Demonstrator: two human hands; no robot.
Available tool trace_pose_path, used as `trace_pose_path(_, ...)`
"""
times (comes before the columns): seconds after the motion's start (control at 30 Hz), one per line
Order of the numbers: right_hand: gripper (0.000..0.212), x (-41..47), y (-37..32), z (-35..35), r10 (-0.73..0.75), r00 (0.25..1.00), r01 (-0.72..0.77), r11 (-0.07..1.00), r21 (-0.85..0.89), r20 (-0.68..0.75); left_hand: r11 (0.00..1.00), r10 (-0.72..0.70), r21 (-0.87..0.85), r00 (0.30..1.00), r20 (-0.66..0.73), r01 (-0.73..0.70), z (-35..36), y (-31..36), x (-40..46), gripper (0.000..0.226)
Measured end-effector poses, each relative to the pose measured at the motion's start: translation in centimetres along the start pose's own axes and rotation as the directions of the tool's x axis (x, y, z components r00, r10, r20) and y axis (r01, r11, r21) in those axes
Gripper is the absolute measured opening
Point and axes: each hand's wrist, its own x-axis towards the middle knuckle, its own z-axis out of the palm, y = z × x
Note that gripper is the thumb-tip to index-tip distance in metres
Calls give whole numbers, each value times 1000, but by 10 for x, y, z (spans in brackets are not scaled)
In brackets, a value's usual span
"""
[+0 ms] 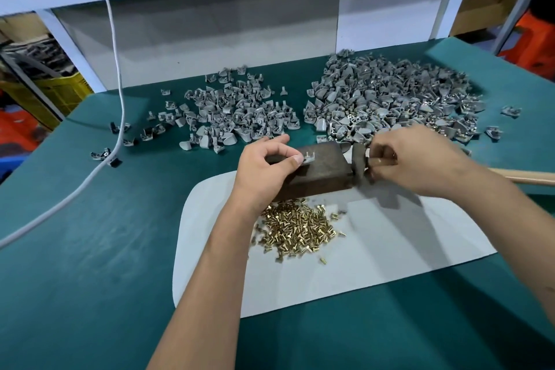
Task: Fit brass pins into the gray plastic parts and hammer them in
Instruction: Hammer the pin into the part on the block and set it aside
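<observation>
A gray part (309,157) is pinched on the block (318,173) by the left hand (264,164); the hammer (359,164) is gripped in the right hand (417,159). Hammering appears in hand; a square strike is called for.

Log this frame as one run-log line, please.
left hand pinches gray part on metal block | right hand grips hammer near head | brass pins piled on white sheet

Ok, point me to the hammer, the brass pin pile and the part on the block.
hammer (358,163), head view, on its dark metal head beside the block.
brass pins (295,230), head view, middle of the pile on the white sheet.
gray plastic part (309,157), head view, on its pale body atop the block.
</observation>
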Motion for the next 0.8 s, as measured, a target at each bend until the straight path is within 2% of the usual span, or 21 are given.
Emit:
trace_pose_path(0.17, 14, 0, -4, -3, -26, 992, 26, 1000, 8, 122, 1000, -10, -28, 1000, 11, 11, -1, 1, -1, 16)
trace_pose_path(0.23, 15, 2, -5, -7, -38, 992, 33, 999, 37, 124, 1000, -9, -30, 1000, 10, 9, -1, 2, -1, 19)
trace_pose_path(0.37, 21, 8, -27, -9, -82, 989, 101, 981, 164, -119, 1000, -1, -24, 1000, -5, 1, 0, 4, -2, 20)
trace_pose_path(0.5, 27, 10, -60, 3, -298, 939, 331, 916, 227, -170, 999, 34, -34, 999, 5, -34, -1, 3, -2, 22)
trace_pose_path(0.57, 24, 11, -65, 11, -331, 918, 380, 892, 243, -220, 998, 55, -36, 998, 17, -54, -2, 2, -1, 21)
trace_pose_path(0.63, 21, 12, -63, 19, -288, 907, 373, 888, 269, -307, 998, 67, -16, 997, -50, -67, -6, -2, 3, 14)
trace_pose_path(0.67, 23, 11, -60, 22, -237, 907, 341, 897, 280, -347, 997, 74, 25, 989, -130, -72, -9, -4, 6, 10)
trace_pose_path(0.73, 27, 13, -52, 27, -92, 902, 236, 924, 301, -423, 977, 102, 209, 937, -333, -32, -22, -12, 12, 5)
trace_pose_path(0.8, 31, 18, -40, 31, 77, 881, 85, 945, 316, -467, 930, 102, 357, 875, -474, 85, -39, -21, 14, 14)
